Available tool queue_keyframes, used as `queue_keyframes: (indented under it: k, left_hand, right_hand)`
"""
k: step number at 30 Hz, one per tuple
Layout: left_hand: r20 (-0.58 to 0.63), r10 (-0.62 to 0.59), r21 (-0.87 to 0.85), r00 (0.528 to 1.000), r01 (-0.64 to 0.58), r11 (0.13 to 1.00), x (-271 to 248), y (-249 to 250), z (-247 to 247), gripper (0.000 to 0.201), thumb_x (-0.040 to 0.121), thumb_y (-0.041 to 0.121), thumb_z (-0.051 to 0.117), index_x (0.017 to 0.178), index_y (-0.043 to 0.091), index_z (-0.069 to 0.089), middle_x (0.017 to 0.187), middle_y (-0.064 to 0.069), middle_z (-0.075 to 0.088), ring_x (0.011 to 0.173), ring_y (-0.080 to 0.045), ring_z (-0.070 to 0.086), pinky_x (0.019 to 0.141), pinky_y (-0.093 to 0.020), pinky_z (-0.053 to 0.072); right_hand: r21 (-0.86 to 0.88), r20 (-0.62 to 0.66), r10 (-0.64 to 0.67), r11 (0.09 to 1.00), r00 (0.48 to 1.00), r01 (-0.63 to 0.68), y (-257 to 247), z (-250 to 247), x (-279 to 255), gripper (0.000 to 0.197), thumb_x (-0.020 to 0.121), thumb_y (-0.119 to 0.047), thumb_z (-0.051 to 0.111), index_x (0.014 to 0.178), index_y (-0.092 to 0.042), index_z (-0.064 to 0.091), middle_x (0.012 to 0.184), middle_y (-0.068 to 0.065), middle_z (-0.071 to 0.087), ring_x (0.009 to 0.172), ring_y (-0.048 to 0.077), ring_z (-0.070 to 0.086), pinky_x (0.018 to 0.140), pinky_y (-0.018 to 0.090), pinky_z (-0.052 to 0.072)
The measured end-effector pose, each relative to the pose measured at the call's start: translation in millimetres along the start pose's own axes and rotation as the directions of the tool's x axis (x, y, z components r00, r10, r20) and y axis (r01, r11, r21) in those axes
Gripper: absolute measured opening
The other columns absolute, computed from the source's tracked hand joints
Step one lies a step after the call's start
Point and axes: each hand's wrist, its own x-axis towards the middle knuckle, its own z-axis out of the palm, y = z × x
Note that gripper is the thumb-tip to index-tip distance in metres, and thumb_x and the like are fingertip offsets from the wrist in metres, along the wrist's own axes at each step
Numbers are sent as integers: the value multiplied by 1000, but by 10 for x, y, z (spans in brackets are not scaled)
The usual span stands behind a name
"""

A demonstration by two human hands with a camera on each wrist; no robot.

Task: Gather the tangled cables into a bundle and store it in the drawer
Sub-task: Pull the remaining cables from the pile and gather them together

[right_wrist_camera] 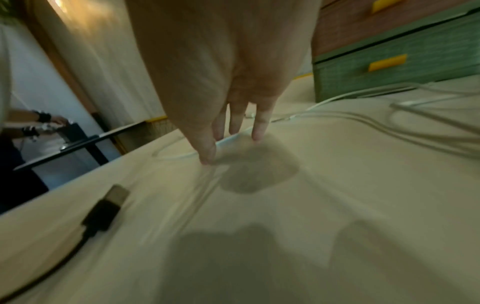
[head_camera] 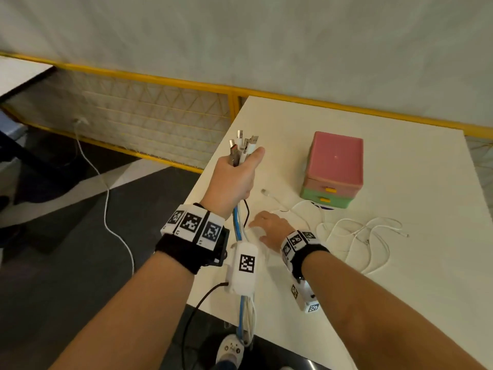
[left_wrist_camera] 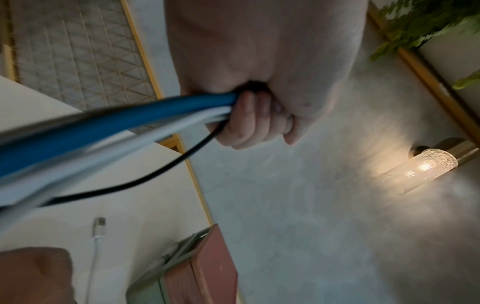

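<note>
My left hand (head_camera: 234,177) is raised above the table's left edge and grips a bunch of cables (head_camera: 241,228), blue, white and black, with their USB plugs (head_camera: 244,144) sticking up past the thumb. In the left wrist view the fingers (left_wrist_camera: 249,121) curl round the blue and white cables (left_wrist_camera: 103,135). My right hand (head_camera: 269,227) lies low on the white table (head_camera: 400,289) with straight fingers, and its fingertips (right_wrist_camera: 207,156) touch a white cable (right_wrist_camera: 182,156). More white cables (head_camera: 365,236) lie tangled to its right. The small drawer box (head_camera: 333,169), pink over green with yellow handles, stands shut behind them.
The bundle hangs down over the table's near left edge to the floor (head_camera: 246,324). A black plug (right_wrist_camera: 109,205) lies on the table near my right wrist. A yellow rail (head_camera: 160,78) and mesh fence run behind. Another person's hands (right_wrist_camera: 44,121) work at a dark table far left.
</note>
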Motion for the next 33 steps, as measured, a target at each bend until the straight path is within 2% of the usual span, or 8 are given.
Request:
queue_keyframes:
  k: [5, 9, 13, 19, 22, 26, 29, 33]
  left_hand:
    - [-43, -40, 0, 998, 40, 999, 21, -110, -119, 52, 93, 37, 63, 56, 21, 30, 38, 9, 28, 32, -8, 25, 36, -18, 22]
    - [-83, -68, 46, 994, 72, 996, 53, -201, -185, 46, 93, 39, 61, 59, 21, 36, 45, 6, 32, 37, -10, 25, 37, -19, 22]
    - [-37, -138, 220, 990, 143, 965, 112, -293, -156, 36, 97, 43, 53, 77, 13, 59, 66, -1, 66, 44, -12, 38, 40, -21, 28]
    - [168, -140, 115, 976, 122, 986, 98, -217, 244, 36, 98, 45, 50, 75, 19, 53, 98, 0, 77, 44, -9, 46, 37, -18, 28]
    - [233, -66, 0, 970, 68, 998, 55, -180, 391, 29, 101, 37, 49, 85, 15, 60, 88, -4, 74, 36, -6, 34, 35, -17, 24]
    - [354, 75, 17, 932, -87, 996, -21, -222, 484, 31, 100, 31, 52, 100, 4, 66, 77, -15, 45, 38, -8, 28, 38, -20, 24]
    - [429, 123, 43, 895, -156, 987, -102, -249, 532, 24, 99, 29, 55, 105, 9, 67, 59, -4, 45, 41, -8, 32, 41, -22, 26]
    - [501, 183, 56, 846, -242, 969, -203, -238, 557, 22, 99, 21, 55, 100, -1, 58, 49, 5, 41, 39, -7, 33, 39, -20, 27]
  right_hand:
    - [-148, -9, -36, 988, 999, 34, 43, 59, 38, 19, 93, -8, 47, 108, -9, 60, 110, 13, 54, 110, 31, 45, 89, 40, 44]
    - [198, -238, 120, 978, 964, -73, 97, -116, -106, 21, 98, -13, 41, 114, -9, 55, 115, 13, 48, 89, 33, 60, 84, 39, 48]
    - [569, -493, 234, 816, 838, 107, -29, -493, -443, 10, 98, -13, 40, 103, -18, 47, 98, 1, 56, 66, 22, 68, 66, 39, 55]
    - [517, -504, 51, 818, 862, 253, -221, -701, -996, 14, 99, -10, 41, 105, -21, 46, 98, 3, 52, 71, 14, 68, 63, 32, 55]
    - [496, -447, -3, 831, 894, 251, -195, -689, -1151, 12, 98, -12, 44, 105, -19, 51, 98, 13, 52, 80, 12, 67, 64, 31, 56]
    - [520, -465, 95, 834, 880, 184, -176, -849, -1289, 21, 97, -22, 49, 115, -17, 59, 102, 2, 56, 95, 12, 60, 68, 17, 53]
    - [694, -480, 238, 692, 844, 199, -273, -1103, -1324, 31, 101, -30, 36, 127, -26, 53, 107, -5, 59, 99, 6, 60, 72, 25, 57]
    - [835, -483, 350, 460, 802, 302, -392, -1344, -1318, 28, 101, -26, 41, 107, -15, 66, 72, 11, 53, 65, 9, 54, 73, 26, 56]
